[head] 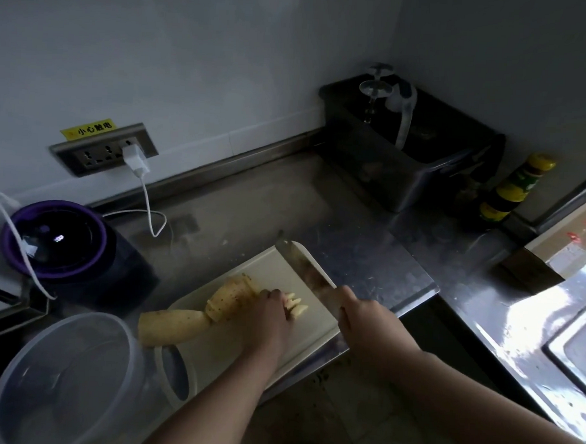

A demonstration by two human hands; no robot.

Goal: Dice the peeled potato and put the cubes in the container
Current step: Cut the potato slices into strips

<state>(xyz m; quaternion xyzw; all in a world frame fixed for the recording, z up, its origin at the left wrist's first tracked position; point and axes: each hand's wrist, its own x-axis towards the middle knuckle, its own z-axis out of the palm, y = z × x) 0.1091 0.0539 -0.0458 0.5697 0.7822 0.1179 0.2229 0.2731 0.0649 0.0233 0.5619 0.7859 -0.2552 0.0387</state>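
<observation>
Our left hand [270, 316] curls over the potato strips [296, 308] on the board [266, 267], their long axis pointing right toward the cleaver [304, 267] gripped in our right hand [364, 317], the container [66, 379] well off left.

Left hand [269, 313] curled on potato strips [296, 307], right hand [361, 317] round cleaver [303, 269] (blade seemingly off them), over 1 cutting board [269, 264]

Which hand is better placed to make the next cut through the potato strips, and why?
The right hand: it grips the knife, its blade near the potato strips on the cutting board. The left hand holds the strips steady.
</observation>
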